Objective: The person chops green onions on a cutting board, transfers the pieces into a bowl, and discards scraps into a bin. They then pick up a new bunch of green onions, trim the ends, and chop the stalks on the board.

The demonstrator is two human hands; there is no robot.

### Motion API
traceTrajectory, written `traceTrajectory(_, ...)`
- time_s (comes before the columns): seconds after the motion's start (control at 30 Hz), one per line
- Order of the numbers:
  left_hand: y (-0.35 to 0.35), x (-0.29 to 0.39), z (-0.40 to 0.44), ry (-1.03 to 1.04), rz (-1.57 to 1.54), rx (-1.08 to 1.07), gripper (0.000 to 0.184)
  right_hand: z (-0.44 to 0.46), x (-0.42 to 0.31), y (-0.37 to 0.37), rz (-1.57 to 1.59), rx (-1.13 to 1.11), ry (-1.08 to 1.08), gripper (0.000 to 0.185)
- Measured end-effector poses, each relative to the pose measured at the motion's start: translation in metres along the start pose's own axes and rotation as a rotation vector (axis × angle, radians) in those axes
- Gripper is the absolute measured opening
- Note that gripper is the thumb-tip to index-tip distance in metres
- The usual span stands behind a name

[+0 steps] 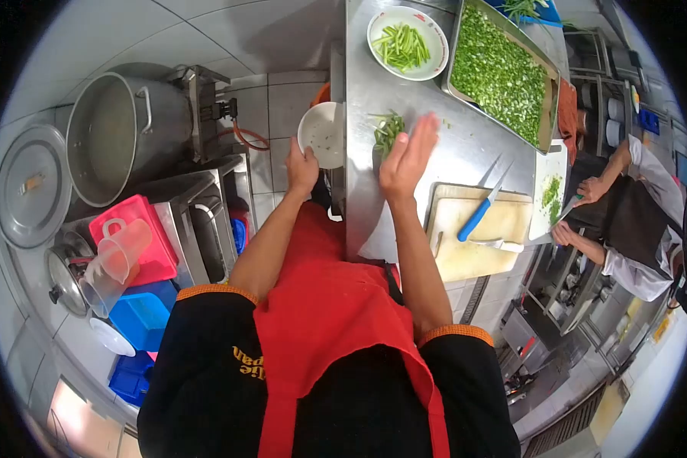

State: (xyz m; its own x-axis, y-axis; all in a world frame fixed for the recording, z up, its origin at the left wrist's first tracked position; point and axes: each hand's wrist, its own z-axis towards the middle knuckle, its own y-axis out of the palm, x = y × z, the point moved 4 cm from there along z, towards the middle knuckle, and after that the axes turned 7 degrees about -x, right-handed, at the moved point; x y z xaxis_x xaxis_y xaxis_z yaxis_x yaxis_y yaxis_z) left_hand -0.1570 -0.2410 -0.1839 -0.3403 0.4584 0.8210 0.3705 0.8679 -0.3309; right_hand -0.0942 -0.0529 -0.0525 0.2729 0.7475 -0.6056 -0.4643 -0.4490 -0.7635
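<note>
My left hand [303,168] grips the rim of a white bowl [322,136], held at the edge of the steel table [366,221]. A few dark bits lie inside the bowl. On the tabletop, my right hand [411,159] is stretched out flat on its side, fingers together and upright. Just left of it lies a small pile of green leafy trimmings [388,132], close to the palm. Whether the hand touches the pile is hard to tell.
Cutting boards [449,258] carry a blue-handled knife [477,217] and a white-handled knife [500,245]. Beyond are a bowl [376,27] of cut green stalks and a tray [504,130] of chopped greens. At right, a co-worker [626,214] cuts greens. A large pot [164,122] stands left.
</note>
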Motion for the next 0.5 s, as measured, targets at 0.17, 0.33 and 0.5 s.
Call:
traceTrajectory(0.17, -0.005, 0.007, 0.002, -0.062, 0.022, -0.058, 0.035, -0.013, -0.003, 0.013, -0.244, -0.067, 0.094, 0.081)
traceTrajectory(0.33, -0.008, 0.007, 0.006, 0.003, 0.050, -0.035, 0.027, 0.026, -0.009, 0.035, -0.200, -0.121, -0.085, 0.053)
traceTrajectory(0.5, -0.006, 0.004, 0.005, 0.065, 0.009, 0.031, 0.034, 0.022, -0.021, 0.063, -0.099, -0.093, -0.145, 0.038)
